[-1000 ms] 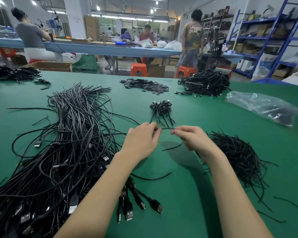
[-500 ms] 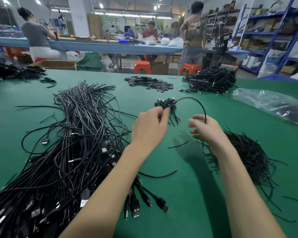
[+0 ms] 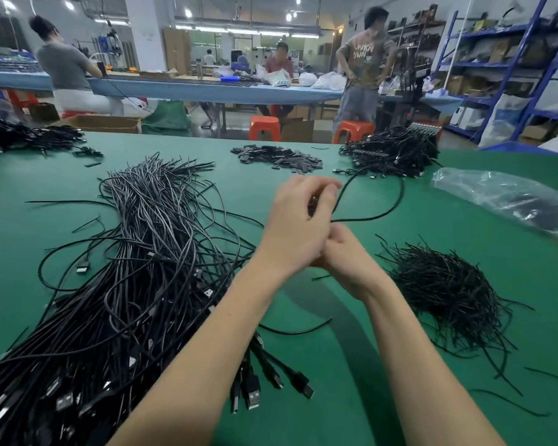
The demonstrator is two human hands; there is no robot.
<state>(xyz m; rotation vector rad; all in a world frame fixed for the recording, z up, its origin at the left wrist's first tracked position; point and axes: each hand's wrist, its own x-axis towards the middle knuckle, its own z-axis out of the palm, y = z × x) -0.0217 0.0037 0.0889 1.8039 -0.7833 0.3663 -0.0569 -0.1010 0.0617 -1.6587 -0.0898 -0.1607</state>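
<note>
Bright, even overhead light is filling a wide-angle workshop view.

Ceiling tube lights [image 3: 239, 29] are glowing at the back and burning out into white patches, while the green table [image 3: 303, 420] is sitting evenly lit. A soft, broad shadow [image 3: 342, 329] is falling on the cloth between the forearms. The clear plastic bag [image 3: 503, 197] is catching pale glare. The fingertips of the left hand [image 3: 298, 226] are smearing with motion blur, whereas the cable loop [image 3: 400, 197] beside them is reading crisp. Far figures are looking soft. The blue shelving [image 3: 538, 75] is leaning inward and the table's far edge is bowing from lens distortion. The cable heap [image 3: 126, 284] is sinking into near-black at lower left.
</note>
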